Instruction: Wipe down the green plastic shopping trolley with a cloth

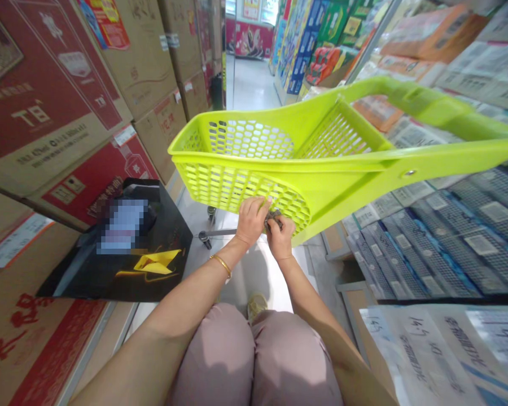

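A lime-green shopping basket [342, 177] with perforated sides and a long handle stands tilted in front of me. My right hand [280, 237] pinches a small dark grey, crumpled thing [272, 219], perhaps a rag, against the basket's lower side. Right beside it, my left hand [253, 219] has its fingers bent against the perforated wall. Its thumb side meets the grey thing, but what its fingers hold is hidden. A gold bracelet [220, 266] circles my left wrist.
Stacked cartons [148, 62] line the left side, with a black bag [169, 220] in front of them. Packaged goods [440, 237] fill shelves on the right. Castered legs [205, 239] show under the basket. An aisle floor [254, 84] runs ahead.
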Available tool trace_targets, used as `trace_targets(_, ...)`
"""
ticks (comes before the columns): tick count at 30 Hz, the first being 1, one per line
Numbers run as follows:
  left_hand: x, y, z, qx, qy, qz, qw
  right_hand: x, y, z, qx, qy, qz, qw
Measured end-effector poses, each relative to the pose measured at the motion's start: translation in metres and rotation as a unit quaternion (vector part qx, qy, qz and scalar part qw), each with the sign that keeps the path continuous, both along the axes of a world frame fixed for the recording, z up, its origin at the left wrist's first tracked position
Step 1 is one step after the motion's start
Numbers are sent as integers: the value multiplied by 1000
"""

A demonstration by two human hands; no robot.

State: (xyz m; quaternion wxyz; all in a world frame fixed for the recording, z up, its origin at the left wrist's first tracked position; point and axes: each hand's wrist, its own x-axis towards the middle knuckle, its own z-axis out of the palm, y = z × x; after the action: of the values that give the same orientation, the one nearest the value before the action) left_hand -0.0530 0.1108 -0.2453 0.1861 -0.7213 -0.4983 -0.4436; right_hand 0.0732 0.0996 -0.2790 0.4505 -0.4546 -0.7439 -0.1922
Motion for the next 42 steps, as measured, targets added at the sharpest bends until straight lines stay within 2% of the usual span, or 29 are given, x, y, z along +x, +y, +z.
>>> trace_targets(3,1,0,0,19,8,3,1000,2,4,21,2,33,21,999)
trace_targets(7,2,0,2,18,1,5,1000,4,11,63,82,110,28,990)
trace_targets(9,3,1,3,10,-6,4,1000,4,14,80,113,106,21,988)
trace_targets(12,3,0,5,25,4,22,999,2,16,88,120,91,22,988)
trace_targets(15,4,0,6,37,13,35,999,-3,15,75,91,80,9,993)
trace_targets(20,3,-2,8,22,7,26,999,-5,11,38,72,38,-15,997)
trace_targets(26,2,-3,8,10,4,25,1000,-1,2,-4,-20,-11,-8,1000)
trace_targets(28,2,-3,8,-6,-5,21,1000,-1,0,-12,-33,-9,-11,999)
trace_targets(30,2,-3,8,-12,-8,18,1000,-1,0,-12,-34,-5,-16,999)
trace_targets(33,3,-3,9,2,-4,15,1000,0,2,5,-2,17,-6,1000)
trace_targets(39,4,-4,12,46,2,24,999,5,12,72,123,114,-1,986)
trace_targets(42,4,-4,12,28,-5,21,999,6,17,96,128,121,1,984)
